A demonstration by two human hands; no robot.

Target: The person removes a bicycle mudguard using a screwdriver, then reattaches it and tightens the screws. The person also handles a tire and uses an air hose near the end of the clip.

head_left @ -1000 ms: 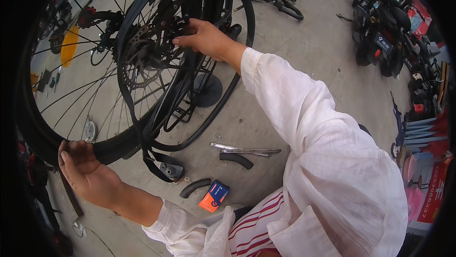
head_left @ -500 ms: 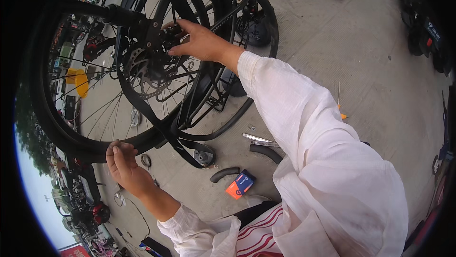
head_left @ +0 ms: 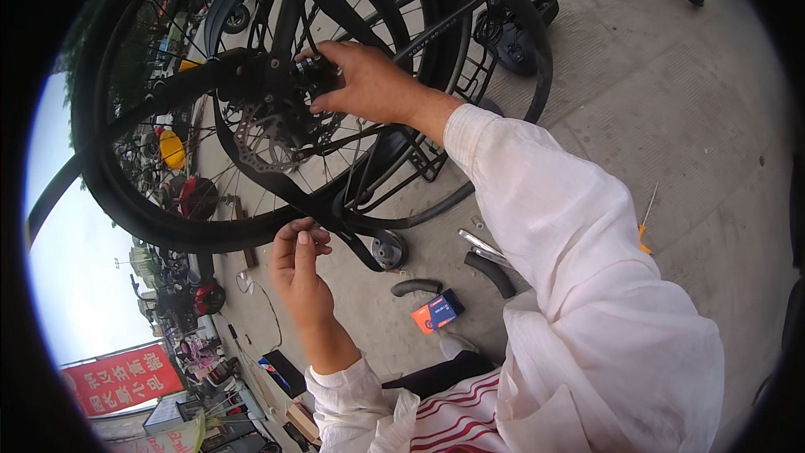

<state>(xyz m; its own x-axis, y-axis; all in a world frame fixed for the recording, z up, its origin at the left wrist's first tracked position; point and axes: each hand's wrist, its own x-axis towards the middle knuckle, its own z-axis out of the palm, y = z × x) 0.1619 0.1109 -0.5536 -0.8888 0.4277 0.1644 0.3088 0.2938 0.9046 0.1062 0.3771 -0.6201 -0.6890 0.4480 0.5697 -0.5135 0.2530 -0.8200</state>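
A black bicycle wheel (head_left: pixel 189 233) with a silver disc brake rotor (head_left: pixel 251 147) fills the upper left. Beside the rotor, my right hand (head_left: pixel 373 88) is closed around a dark part that looks like a brake caliper (head_left: pixel 317 74), thumb below and fingers above. The fingers partly cover it. My left hand (head_left: pixel 306 277) is raised by the wheel's lower edge, near a loose black tyre-like band (head_left: pixel 348 231). Its thumb and fingers are curled together, and whatever may be between them is too small to make out.
On the concrete lie an orange-and-blue box (head_left: pixel 438 312), two black curved tube pieces (head_left: pixel 417 287) (head_left: pixel 490 274), silver levers (head_left: pixel 485 248), a round grey metal part (head_left: pixel 389 249) and an orange-handled screwdriver (head_left: pixel 644 239). Parked scooters (head_left: pixel 208 298) and a red banner (head_left: pixel 126 379) stand at left.
My left hand has moved right along the wheel's lower edge toward the black band, still curled. My right hand remains at the caliper-like part. The whole view has tilted and shifted.
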